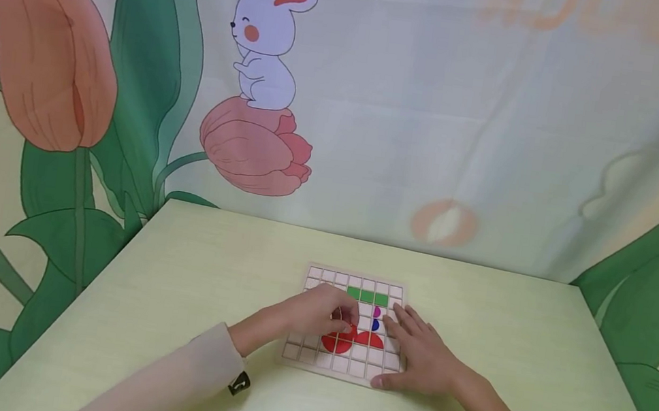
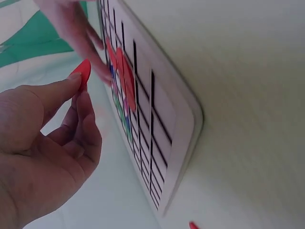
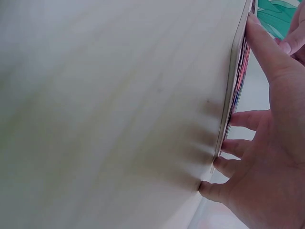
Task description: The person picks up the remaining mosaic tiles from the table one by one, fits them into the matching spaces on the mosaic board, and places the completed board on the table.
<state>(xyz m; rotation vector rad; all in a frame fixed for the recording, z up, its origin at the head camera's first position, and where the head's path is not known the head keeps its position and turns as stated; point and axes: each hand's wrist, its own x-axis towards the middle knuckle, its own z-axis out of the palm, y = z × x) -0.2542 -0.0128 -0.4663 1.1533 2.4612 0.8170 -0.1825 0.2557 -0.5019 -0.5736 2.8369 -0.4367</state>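
Note:
A grid board [image 1: 308, 354] of pale squares lies on the table. My left hand [image 1: 316, 310] is above its middle, pinching a thin red piece with a curved edge [image 2: 84, 71] between thumb and fingers. Below that hand, a rounded red piece [image 1: 337, 345] lies on the squares, beside a red half-round piece [image 1: 371, 339]. Farther up the grid are a green strip [image 1: 366, 297], a small magenta half-round [image 1: 377, 312] and a small blue one [image 1: 376, 325]. With fingers spread, my right hand [image 1: 424, 360] rests along the board's right edge, its thumb at the near corner.
The pale yellow table [image 1: 225, 254] surrounds the board. At its back hangs a cloth [image 1: 391, 103] printed with tulips and a rabbit. A small red tip [image 2: 192, 225] shows at the bottom of the left wrist view.

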